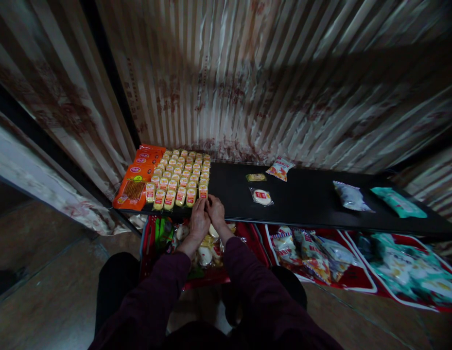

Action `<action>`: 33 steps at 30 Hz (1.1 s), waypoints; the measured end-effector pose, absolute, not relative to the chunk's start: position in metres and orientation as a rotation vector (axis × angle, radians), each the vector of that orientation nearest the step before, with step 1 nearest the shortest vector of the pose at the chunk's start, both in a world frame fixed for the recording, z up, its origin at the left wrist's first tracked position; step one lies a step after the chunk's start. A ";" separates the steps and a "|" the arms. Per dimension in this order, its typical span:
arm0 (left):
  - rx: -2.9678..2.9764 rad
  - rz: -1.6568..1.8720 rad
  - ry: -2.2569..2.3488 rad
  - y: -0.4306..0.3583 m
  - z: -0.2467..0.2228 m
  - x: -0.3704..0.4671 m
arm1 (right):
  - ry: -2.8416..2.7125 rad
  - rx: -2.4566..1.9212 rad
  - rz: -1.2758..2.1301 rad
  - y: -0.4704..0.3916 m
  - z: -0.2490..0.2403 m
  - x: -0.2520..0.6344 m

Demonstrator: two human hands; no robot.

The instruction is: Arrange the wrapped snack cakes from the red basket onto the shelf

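At the front edge of a black shelf [229, 194], my left hand [199, 221] and my right hand [216, 212] meet with fingers closed together. What they hold, if anything, is hidden by the fingers. They are at the front end of the rightmost column of small wrapped yellow cakes [180, 195], which lie in close rows on the shelf's left part. Directly below my hands, a red basket [257, 243] holds loose wrapped snacks [205, 255], some round and white.
Orange snack packs [133, 180] lie left of the rows. To the right are a wrapped cake [255, 177], a round white packet [262, 196], a red-and-white bag [280, 167], a pale bag [352, 196] and a teal packet [399, 201]. More filled red baskets [360, 265] stand below, at right.
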State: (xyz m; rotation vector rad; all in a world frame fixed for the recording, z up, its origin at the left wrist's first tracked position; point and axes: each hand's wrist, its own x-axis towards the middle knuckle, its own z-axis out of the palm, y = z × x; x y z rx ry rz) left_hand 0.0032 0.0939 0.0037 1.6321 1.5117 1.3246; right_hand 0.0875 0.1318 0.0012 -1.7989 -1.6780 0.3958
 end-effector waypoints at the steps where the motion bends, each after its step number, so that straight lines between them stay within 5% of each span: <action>1: 1.630 1.335 1.501 0.094 0.003 0.003 | -1.679 -1.806 0.388 0.132 0.001 0.087; 33: 1.816 1.271 1.468 0.092 -0.002 -0.001 | -1.672 -1.743 0.473 0.128 0.007 0.088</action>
